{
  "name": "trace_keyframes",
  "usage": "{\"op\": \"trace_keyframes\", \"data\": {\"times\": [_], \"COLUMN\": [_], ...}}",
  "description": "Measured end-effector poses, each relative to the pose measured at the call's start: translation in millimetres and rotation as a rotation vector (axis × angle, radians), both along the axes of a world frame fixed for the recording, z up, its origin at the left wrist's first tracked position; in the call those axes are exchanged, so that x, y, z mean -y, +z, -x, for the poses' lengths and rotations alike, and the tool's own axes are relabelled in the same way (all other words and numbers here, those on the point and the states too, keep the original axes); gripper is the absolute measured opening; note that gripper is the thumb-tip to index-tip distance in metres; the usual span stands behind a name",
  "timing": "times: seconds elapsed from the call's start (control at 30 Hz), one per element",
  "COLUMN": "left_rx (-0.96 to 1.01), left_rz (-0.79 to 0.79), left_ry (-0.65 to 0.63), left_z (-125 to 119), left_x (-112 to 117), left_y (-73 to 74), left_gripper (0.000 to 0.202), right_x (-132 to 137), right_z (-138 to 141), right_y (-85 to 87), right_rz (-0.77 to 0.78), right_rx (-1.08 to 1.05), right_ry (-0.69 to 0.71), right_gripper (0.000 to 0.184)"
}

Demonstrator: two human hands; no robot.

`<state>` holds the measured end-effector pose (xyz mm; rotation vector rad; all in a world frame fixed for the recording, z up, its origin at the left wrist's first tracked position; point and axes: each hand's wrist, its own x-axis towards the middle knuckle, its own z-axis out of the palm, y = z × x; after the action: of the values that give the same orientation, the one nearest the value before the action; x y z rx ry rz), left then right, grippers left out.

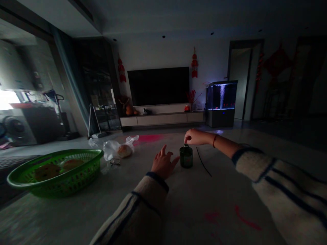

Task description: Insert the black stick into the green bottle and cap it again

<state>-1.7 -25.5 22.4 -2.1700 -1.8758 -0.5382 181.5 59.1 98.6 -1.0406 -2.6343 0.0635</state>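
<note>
1. I'm seeing the right hand [194, 136] hovering at the top of the green bottle [186, 156], wrist bending downward, fingers curling inward; a thin bracelet [215, 140] is circling the wrist.
2. Right grip: fingers are closing toward the thumb, but I'm not managing to tell whether anything is between them.
3. I'm seeing the left hand [164, 163] opening wide, gripping nothing, fingers spreading forward, thumb pointing at the bottle. Striped sleeves are covering both forearms.
4. Surface: a greyish tabletop [191, 207] is showing reddish patches. A green basket [56, 190] is sitting far left, holding roundish items; a clear plastic bag [109, 148] is lying behind it, a round bun-like item [124, 151] just beside.
5. Room, dim: a television [158, 86] is hanging above a low cabinet [160, 119]; a lit fish tank [221, 97] is glowing to the right.
6. Bottle is standing upright between the hands, mouth just under the right fingertips, left thumb near its side; I'm not making out contact. A thin dark stick [203, 161] is lying just right of it.
</note>
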Motion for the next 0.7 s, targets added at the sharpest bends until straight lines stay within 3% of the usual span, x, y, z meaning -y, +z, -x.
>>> {"op": "trace_keyframes", "data": {"times": [0.3,0.7], "left_rx": [0.0,-0.026], "left_rz": [0.02,0.022], "left_ry": [-0.002,-0.016], "left_z": [-1.0,1.3], "left_x": [2.6,0.4], "left_y": [3.0,-0.3], "left_gripper": [0.047,0.046], "right_x": [21.3,18.8], "right_z": [-15.0,-11.3], "right_y": [-14.9,-6.6], "right_rz": [-0.315,-0.194], "right_rx": [0.09,0.058], "right_ry": [0.093,0.077], "right_gripper": [0.033,0.023]}}
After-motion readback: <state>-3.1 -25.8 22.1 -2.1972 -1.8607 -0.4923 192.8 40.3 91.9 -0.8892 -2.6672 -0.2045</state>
